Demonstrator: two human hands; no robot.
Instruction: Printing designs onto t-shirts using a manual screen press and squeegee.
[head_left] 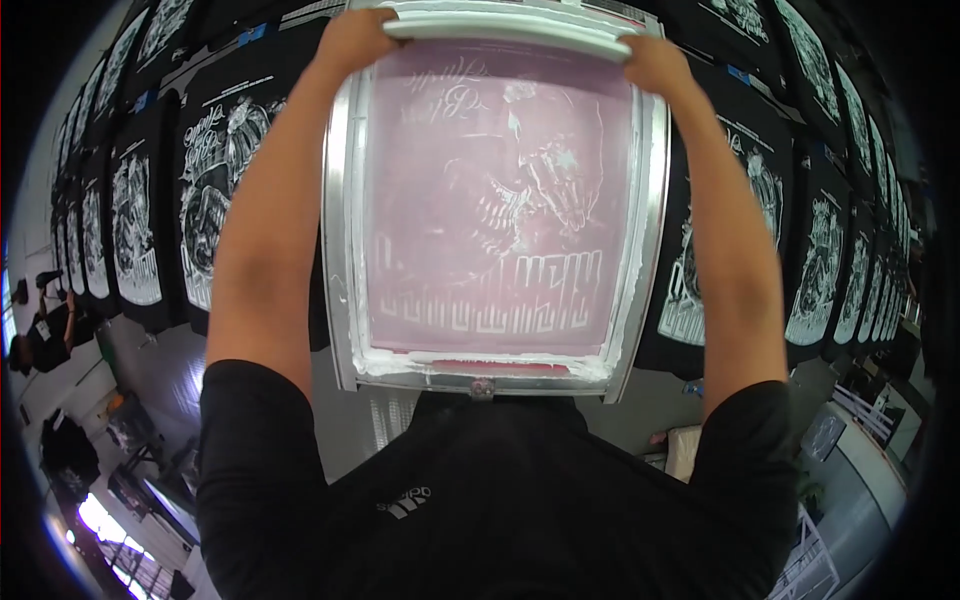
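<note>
Both my arms reach forward over a screen printing frame (338,200) with silver metal sides and a pinkish mesh (440,200). A pale, wide squeegee (510,36) lies across the far end of the mesh. My left hand (362,38) is closed round its left end, and my right hand (655,62) grips its right end. White ink smears the mesh and the inner rim, thickest along the near edge. A stencil design of figures and lettering shows through the mesh. What lies under the frame is hidden.
Black shirts with white prints, such as one on the left (135,225) and one on the right (820,270), stretch away in rows on both sides. Another person (50,335) is at the far left. A grey-topped counter (850,490) stands at the lower right.
</note>
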